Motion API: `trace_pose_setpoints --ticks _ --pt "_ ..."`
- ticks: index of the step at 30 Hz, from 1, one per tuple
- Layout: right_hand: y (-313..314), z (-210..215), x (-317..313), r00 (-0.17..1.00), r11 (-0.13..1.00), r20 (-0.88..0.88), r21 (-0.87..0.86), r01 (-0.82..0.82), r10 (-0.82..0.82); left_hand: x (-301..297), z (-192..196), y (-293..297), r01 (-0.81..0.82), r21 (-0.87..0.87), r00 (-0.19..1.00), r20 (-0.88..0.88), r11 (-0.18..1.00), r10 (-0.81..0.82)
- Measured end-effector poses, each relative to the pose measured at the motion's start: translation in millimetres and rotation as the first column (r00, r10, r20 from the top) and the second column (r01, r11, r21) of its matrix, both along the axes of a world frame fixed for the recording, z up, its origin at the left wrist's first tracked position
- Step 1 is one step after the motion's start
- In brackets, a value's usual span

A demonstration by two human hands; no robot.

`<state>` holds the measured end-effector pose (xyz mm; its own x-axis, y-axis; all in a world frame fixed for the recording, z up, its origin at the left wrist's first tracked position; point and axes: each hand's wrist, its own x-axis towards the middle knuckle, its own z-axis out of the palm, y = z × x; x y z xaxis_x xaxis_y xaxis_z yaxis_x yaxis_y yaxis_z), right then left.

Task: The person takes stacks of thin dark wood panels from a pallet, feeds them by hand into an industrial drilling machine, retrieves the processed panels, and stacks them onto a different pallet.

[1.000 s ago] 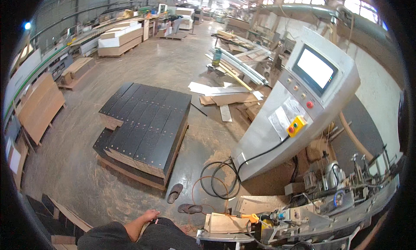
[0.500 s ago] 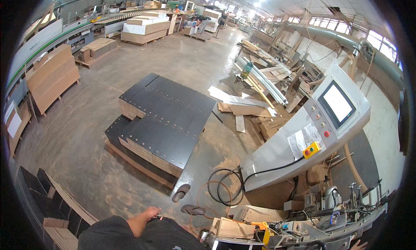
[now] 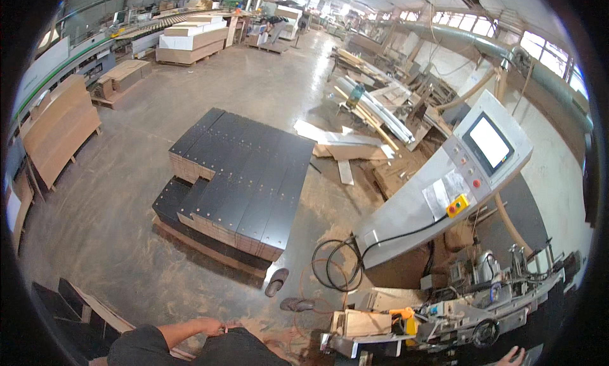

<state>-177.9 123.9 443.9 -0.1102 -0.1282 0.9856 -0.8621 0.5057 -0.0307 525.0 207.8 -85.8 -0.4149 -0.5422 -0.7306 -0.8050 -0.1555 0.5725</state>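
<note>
**Machine bed at the lower right, both hands low and holding nothing that can be seen**

Machine bed (image 3: 482,309), a grey metal assembly of brackets, hoses and a round wheel, lies along the lower right of the view. The right hand (image 3: 510,355) is the nearer to it, just below its front edge, apart from it. Only the top of that hand shows at the picture's rim, so I cannot tell whether its fingers are spread or curled. The left hand (image 3: 212,326) is well to the left of the machine bed, drawn in against the person's dark clothing. Its fingers are hidden, and whether it grips anything cannot be told.

At the left end of the machine bed rests a pale wooden block (image 3: 365,323), with an orange part (image 3: 403,314) just beside it. Above the machine bed slants the grey control console (image 3: 406,214) with its lit screen, and a black cable coil (image 3: 336,264) lies on the floor at its foot. Left of the coil are two loose sandals (image 3: 277,281), then a stack of black panels (image 3: 235,182).

Judging by the crowded brackets and hoses, a hand working here does best to approach from the open front edge, with the fingers kept off the wheel.
</note>
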Motion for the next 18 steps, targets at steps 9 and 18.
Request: trace_pose_setpoints --ticks 9,18 --pt "75.3 -226.0 153.8 0.794 0.761 0.608 0.512 -0.399 0.008 52.0 105.0 45.2 0.463 -0.103 0.885 0.117 0.880 -0.451" --pt "174.6 -452.7 77.7 0.519 0.191 0.602 0.744 -0.640 -0.607 74.3 156.4 77.0 0.216 0.081 0.915 -0.365 0.973 -0.172"
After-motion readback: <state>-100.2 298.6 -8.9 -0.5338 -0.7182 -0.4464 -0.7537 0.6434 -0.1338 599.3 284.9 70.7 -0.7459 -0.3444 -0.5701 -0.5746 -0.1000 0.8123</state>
